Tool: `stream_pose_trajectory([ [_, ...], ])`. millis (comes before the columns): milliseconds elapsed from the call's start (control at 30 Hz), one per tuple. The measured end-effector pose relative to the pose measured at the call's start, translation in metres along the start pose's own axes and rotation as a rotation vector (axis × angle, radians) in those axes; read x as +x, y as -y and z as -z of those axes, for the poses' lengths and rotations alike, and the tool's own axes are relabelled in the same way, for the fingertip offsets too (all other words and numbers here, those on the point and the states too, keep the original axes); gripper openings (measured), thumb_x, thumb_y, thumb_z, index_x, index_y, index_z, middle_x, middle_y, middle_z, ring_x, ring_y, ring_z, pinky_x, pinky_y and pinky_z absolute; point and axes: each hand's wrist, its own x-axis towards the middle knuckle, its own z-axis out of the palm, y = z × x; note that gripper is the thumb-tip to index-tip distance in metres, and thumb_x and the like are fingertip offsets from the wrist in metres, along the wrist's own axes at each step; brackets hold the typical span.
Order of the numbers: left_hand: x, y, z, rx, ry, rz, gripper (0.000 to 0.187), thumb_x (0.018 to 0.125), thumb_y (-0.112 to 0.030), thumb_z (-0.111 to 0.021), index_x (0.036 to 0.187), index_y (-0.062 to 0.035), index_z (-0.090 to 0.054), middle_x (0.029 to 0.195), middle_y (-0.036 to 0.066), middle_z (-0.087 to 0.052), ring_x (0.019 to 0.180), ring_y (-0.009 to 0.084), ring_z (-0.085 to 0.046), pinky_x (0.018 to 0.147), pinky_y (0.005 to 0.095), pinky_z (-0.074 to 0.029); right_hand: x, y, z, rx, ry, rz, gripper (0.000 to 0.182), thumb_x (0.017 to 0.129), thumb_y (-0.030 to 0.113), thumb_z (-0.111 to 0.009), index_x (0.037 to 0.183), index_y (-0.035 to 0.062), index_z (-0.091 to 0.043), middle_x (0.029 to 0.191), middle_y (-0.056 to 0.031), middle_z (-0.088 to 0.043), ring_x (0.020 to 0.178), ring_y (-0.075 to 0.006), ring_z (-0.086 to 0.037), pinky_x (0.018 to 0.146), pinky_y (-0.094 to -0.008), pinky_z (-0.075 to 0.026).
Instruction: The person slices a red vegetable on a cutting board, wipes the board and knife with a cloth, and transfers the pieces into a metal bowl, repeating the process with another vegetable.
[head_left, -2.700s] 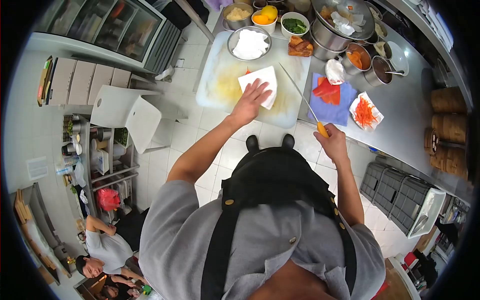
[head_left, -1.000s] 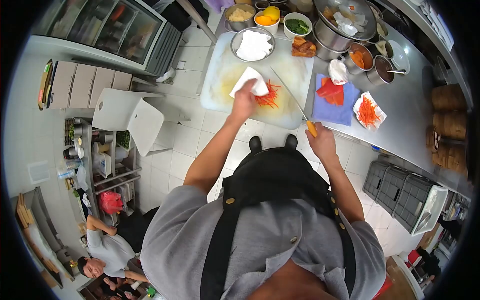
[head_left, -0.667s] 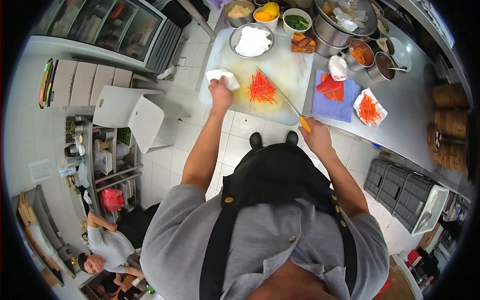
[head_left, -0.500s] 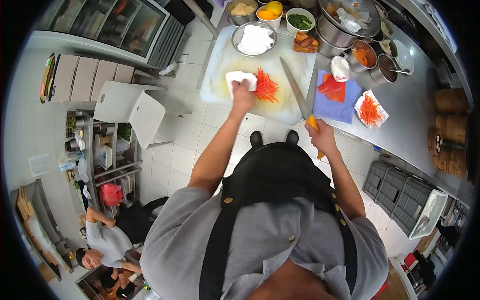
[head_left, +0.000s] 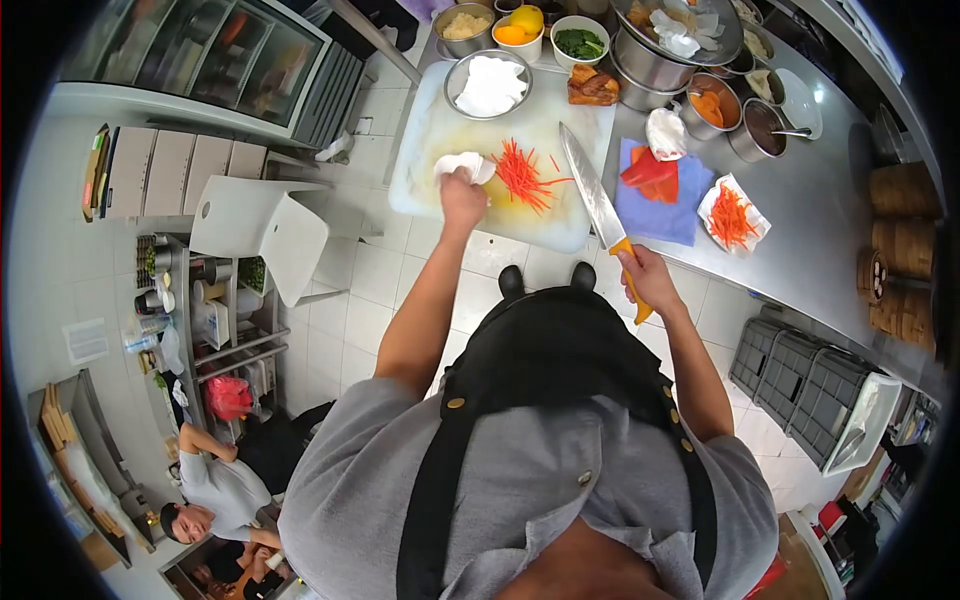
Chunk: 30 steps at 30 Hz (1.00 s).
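My left hand [head_left: 463,200] is closed on a white paper towel [head_left: 466,165] at the left part of the cutting board [head_left: 425,130]. Just right of the towel lies a loose pile of thin orange-red strips [head_left: 522,175], a few strands spread to its right. My right hand [head_left: 650,278] grips the yellow handle of a large knife [head_left: 597,195]. The blade points away from me and lies over the board's right edge. A metal bowl [head_left: 527,95] with white sheets [head_left: 490,85] in it stands at the board's far end.
Red pepper-like pieces [head_left: 655,180] lie on a blue cloth [head_left: 680,225]. Right of it, more shreds [head_left: 732,218] sit on white paper. Metal pots [head_left: 712,105] and a bowl of greens [head_left: 580,42] line the back. A person [head_left: 215,490] is at lower left.
My left hand has moved left with the paper towel, away from the strips, which now look more spread. The knife's blade now shows its broad side.
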Motion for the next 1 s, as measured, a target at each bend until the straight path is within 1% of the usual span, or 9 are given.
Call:
stream_pose_trajectory([
  [100, -0.001, -0.019, -0.010, -0.042, 0.058, -0.032, 0.017, 0.072, -0.002, -0.053, 0.087, 0.0039, -0.060, 0.080, 0.026, -0.059, 0.081, 0.0411, -0.058, 0.077, 0.0469, -0.048, 0.003, -0.001, -0.003, -0.002, -0.023, -0.001, 0.030, 0.098, 0.030, -0.052, 0.099, 0.0005, -0.057, 0.061, -0.0043, -0.051, 0.040, -0.0102, -0.047, 0.037, -0.0277, -0.040],
  [167, 0.003, -0.031, -0.009, -0.338, 0.210, 0.302, 0.018, 0.074, 0.000, -0.051, 0.088, 0.0030, -0.062, 0.081, 0.021, -0.063, 0.072, 0.0322, -0.063, 0.065, 0.0412, -0.052, 0.004, -0.008, -0.011, -0.006, -0.031, 0.023, 0.030, 0.098, 0.030, -0.053, 0.097, 0.0005, -0.057, 0.059, -0.0040, -0.050, 0.040, -0.0105, -0.048, 0.037, -0.0280, -0.040],
  [200, 0.004, -0.036, -0.012, -0.338, 0.212, 0.300, 0.018, 0.074, 0.000, -0.051, 0.088, 0.0030, -0.062, 0.081, 0.021, -0.063, 0.072, 0.0322, -0.063, 0.065, 0.0412, -0.052, 0.003, -0.006, -0.015, -0.009, -0.042, 0.047, 0.029, 0.097, 0.029, -0.054, 0.096, 0.0005, -0.056, 0.058, -0.0036, -0.050, 0.039, -0.0108, -0.048, 0.036, -0.0283, -0.040],
  [267, 0.003, -0.048, -0.017, -0.740, 0.318, 0.490, 0.024, 0.077, 0.002, -0.053, 0.098, 0.0024, -0.063, 0.087, 0.015, -0.065, 0.068, 0.0218, -0.065, 0.054, 0.0339, -0.053, 0.004, 0.001, -0.027, -0.052, -0.008, 0.033, 0.030, 0.097, 0.030, -0.055, 0.094, 0.0003, -0.055, 0.057, -0.0036, -0.050, 0.039, -0.0113, -0.048, 0.036, -0.0287, -0.039],
  [400, -0.010, -0.074, -0.028, -0.966, 0.319, 0.490, 0.036, 0.078, 0.007, -0.059, 0.114, 0.0029, -0.057, 0.095, 0.012, -0.066, 0.076, 0.0204, -0.067, 0.058, 0.0312, -0.056, 0.009, 0.014, -0.054, -0.065, 0.041, 0.047, 0.032, 0.096, 0.030, -0.056, 0.086, -0.0003, -0.052, 0.054, -0.0047, -0.050, 0.038, -0.0125, -0.049, 0.036, -0.0302, -0.039],
  [500, -0.012, -0.081, -0.041, -0.794, 0.229, 0.338, 0.038, 0.077, 0.008, -0.060, 0.114, 0.0024, -0.057, 0.094, 0.012, -0.067, 0.077, 0.0185, -0.067, 0.060, 0.0305, -0.057, 0.016, 0.012, -0.055, -0.038, 0.064, 0.055, 0.032, 0.097, 0.029, -0.055, 0.085, -0.0008, -0.052, 0.051, -0.0049, -0.049, 0.038, -0.0125, -0.048, 0.036, -0.0310, -0.038],
  [567, -0.013, -0.086, -0.038, -0.771, 0.245, 0.418, 0.037, 0.075, 0.007, -0.064, 0.112, 0.0023, -0.059, 0.095, 0.011, -0.068, 0.078, 0.0168, -0.067, 0.065, 0.0302, -0.056, 0.014, 0.015, -0.052, -0.014, 0.082, 0.051, 0.032, 0.097, 0.029, -0.054, 0.085, -0.0009, -0.053, 0.053, -0.0048, -0.050, 0.038, -0.0123, -0.048, 0.035, -0.0308, -0.037],
  [767, -0.008, -0.085, -0.033, -0.452, 0.241, 0.273, 0.028, 0.073, 0.000, -0.071, 0.100, -0.0011, -0.068, 0.090, 0.009, -0.070, 0.078, 0.0164, -0.066, 0.069, 0.0311, -0.052, 0.006, 0.028, -0.046, 0.006, 0.050, 0.015, 0.031, 0.097, 0.028, -0.055, 0.086, -0.0007, -0.054, 0.055, -0.0037, -0.051, 0.038, -0.0121, -0.048, 0.036, -0.0296, -0.038],
  [1000, 0.012, -0.045, 0.006, -0.161, -0.092, 0.015, 0.021, 0.076, -0.009, -0.066, 0.096, -0.0023, -0.069, 0.083, 0.018, -0.069, 0.077, 0.0290, -0.069, 0.070, 0.0384, -0.052, 0.007, 0.014, -0.021, -0.207, -0.097, 0.067, 0.030, 0.094, 0.030, -0.059, 0.088, 0.0006, -0.056, 0.055, -0.0030, -0.049, 0.040, -0.0120, -0.049, 0.038, -0.0303, -0.040],
])
